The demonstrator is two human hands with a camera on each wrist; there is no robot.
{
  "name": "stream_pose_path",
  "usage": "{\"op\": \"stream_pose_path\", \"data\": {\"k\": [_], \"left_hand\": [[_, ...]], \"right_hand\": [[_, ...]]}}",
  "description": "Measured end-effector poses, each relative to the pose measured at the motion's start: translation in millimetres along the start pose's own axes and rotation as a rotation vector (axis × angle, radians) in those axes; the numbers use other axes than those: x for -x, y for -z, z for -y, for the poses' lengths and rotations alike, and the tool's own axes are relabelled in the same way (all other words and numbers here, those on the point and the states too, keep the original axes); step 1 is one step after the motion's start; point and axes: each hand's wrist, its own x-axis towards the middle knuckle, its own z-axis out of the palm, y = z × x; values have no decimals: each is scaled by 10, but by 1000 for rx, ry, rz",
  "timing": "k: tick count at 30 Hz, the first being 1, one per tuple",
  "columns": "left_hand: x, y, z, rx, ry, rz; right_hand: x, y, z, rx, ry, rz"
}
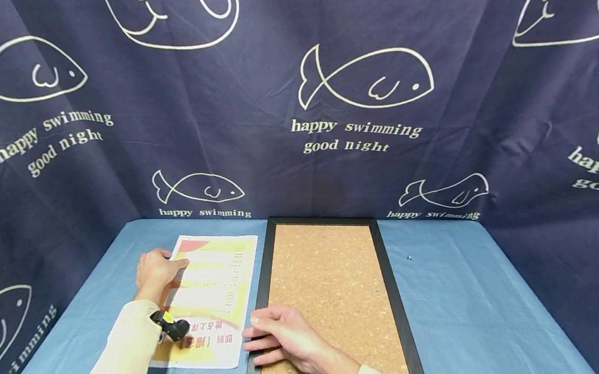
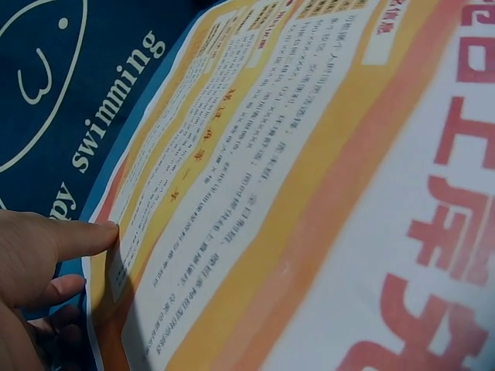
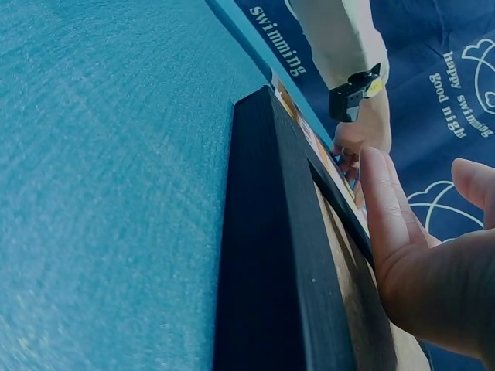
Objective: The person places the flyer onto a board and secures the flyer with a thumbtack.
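A printed poster (image 1: 216, 279) in yellow, white and pink lies on the table, left of a black-framed cork board (image 1: 330, 280). At the poster's far left edge is my left hand (image 1: 154, 272). Its straight thumb (image 2: 89, 238) touches the printed face, while the other fingers sit at or past the edge; whether any reach underneath is hidden. Over the frame's near left side hovers my right hand (image 1: 292, 338), fingers extended and slightly apart, holding nothing. In the right wrist view its fingers (image 3: 387, 205) rise above the black frame border (image 3: 263, 232).
Blue cloth (image 1: 468, 309) covers the table. A tiny object (image 1: 409, 257) lies right of the board. Dark blue curtains (image 1: 269, 93) printed with white fish and words enclose the back and sides. A black wrist camera (image 1: 171, 326) on the left wrist overhangs the poster.
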Motion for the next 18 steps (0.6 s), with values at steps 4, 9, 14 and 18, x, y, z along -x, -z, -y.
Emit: {"op": "stream_pose_path", "data": {"k": [4, 9, 14, 18], "left_hand": [[3, 8, -8, 13, 15, 12], [4, 9, -29, 23, 32, 28], [-5, 3, -39, 27, 41, 21], [0, 4, -45, 40, 58, 27]], "right_hand": [[-8, 3, -13, 0, 1, 0], [-9, 7, -25, 0, -2, -1], [0, 6, -30, 3, -3, 0], [-1, 9, -45, 1, -6, 3]]}}
